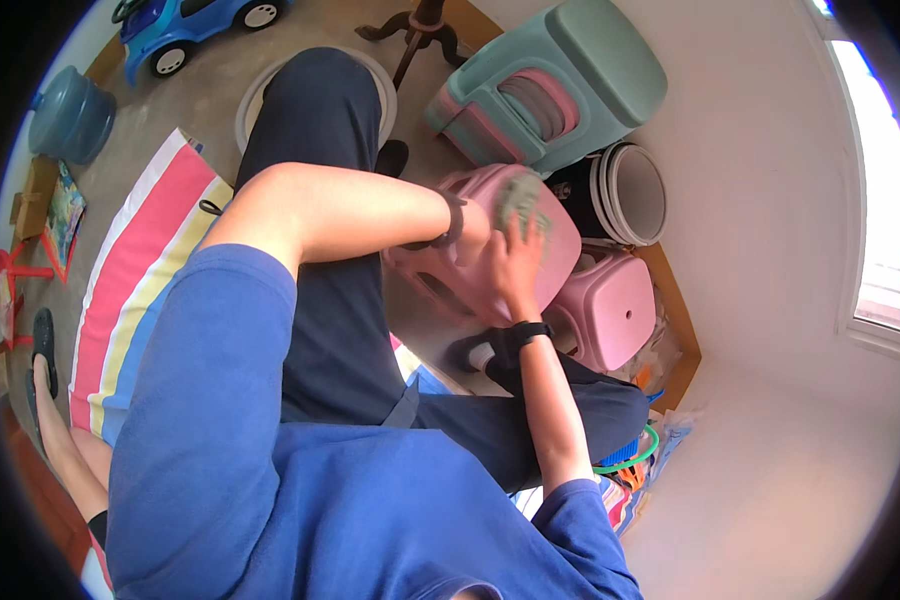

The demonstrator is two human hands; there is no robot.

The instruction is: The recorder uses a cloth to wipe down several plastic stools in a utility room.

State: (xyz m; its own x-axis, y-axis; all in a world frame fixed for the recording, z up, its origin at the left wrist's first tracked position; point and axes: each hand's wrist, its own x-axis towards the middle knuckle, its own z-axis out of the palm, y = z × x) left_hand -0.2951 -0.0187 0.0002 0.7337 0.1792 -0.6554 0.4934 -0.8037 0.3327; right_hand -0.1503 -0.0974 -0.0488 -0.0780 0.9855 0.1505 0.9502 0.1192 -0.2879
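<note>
A pink plastic stool (559, 259) is before me, between my legs, with a smaller pink stool (621, 311) close beside it on the right. My right hand (519, 259) is on the larger stool's seat, its fingers on a crumpled grey-green cloth (520, 196). The cloth is slightly blurred. My left hand (474, 231) bends down at the wrist against the same stool, just left of the right hand. Its fingers are mostly hidden, so its grip does not show. Each wrist has a black band.
A green and pink plastic step-stool-like piece (551, 90) stands beyond the stools, near nested buckets (637, 195) by the wall. Striped fabric (139, 277) lies under me. Further left are a water jug (75, 116), a blue toy car (195, 30) and another person's leg (64, 450).
</note>
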